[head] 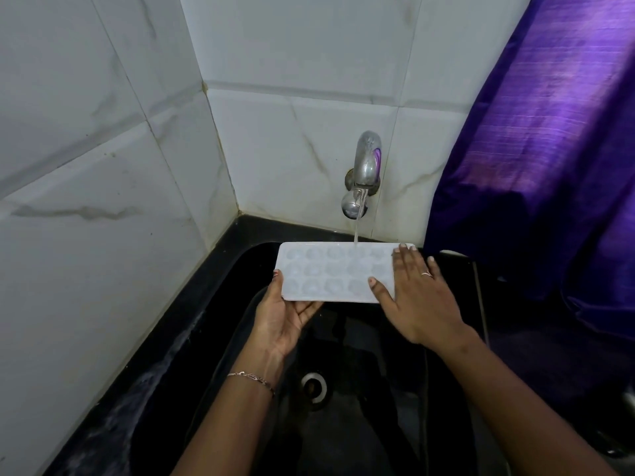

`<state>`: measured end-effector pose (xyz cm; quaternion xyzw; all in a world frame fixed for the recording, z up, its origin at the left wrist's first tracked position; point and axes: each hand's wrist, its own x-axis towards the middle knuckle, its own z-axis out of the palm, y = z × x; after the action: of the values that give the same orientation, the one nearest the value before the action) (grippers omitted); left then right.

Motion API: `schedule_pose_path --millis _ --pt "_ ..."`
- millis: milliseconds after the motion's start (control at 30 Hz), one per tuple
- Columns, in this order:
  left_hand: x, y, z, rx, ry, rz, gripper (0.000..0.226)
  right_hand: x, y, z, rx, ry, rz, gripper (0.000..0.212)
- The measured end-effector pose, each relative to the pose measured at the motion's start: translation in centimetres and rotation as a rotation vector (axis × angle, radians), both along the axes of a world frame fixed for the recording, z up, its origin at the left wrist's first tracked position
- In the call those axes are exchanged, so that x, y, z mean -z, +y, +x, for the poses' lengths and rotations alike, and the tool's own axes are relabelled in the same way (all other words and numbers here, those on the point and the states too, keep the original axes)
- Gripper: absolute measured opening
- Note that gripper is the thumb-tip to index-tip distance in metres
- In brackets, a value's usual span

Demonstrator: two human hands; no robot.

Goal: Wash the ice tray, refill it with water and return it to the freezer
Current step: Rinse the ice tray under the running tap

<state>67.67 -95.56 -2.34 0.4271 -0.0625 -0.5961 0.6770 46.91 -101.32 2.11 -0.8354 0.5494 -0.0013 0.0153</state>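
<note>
Over black sink [360, 341], beneath wall tap [366, 166]: white ice tray [335, 271] held in the air, cavities up. Water stream [356, 230] lands on the tray's far row, right of centre. Left hand [285, 314] grips the near-left corner, thumb on top, fingers beneath. Right hand [417, 293] lies flat on the right end, fingers straight, spread. Purple curtain [549, 149] at right.

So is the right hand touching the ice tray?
Touching. The head view shows the right hand lying flat on the right end of the ice tray, fingers straight.
</note>
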Motion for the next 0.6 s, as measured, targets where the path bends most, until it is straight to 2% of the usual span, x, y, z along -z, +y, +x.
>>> schedule_pose_path --millis 133,333,533,600 --pt "-1.0 -0.3 -0.8 0.024 0.011 -0.004 0.038 -1.1 -0.9 3.1 0.003 -0.050 0.035 0.085" --pt "-1.5 -0.3 -2.4 0.141 0.042 0.019 0.044 -1.4 -0.4 8.3 -0.354 -0.025 0.055 0.072" --pt "-1.3 -0.1 -1.0 0.104 0.064 -0.016 0.048 -0.2 2.3 5.9 -0.596 -0.069 0.036 0.072" --pt "-1.1 -0.1 -0.8 0.082 0.040 0.003 0.051 0.4 2.7 4.1 -0.614 -0.082 0.045 0.068"
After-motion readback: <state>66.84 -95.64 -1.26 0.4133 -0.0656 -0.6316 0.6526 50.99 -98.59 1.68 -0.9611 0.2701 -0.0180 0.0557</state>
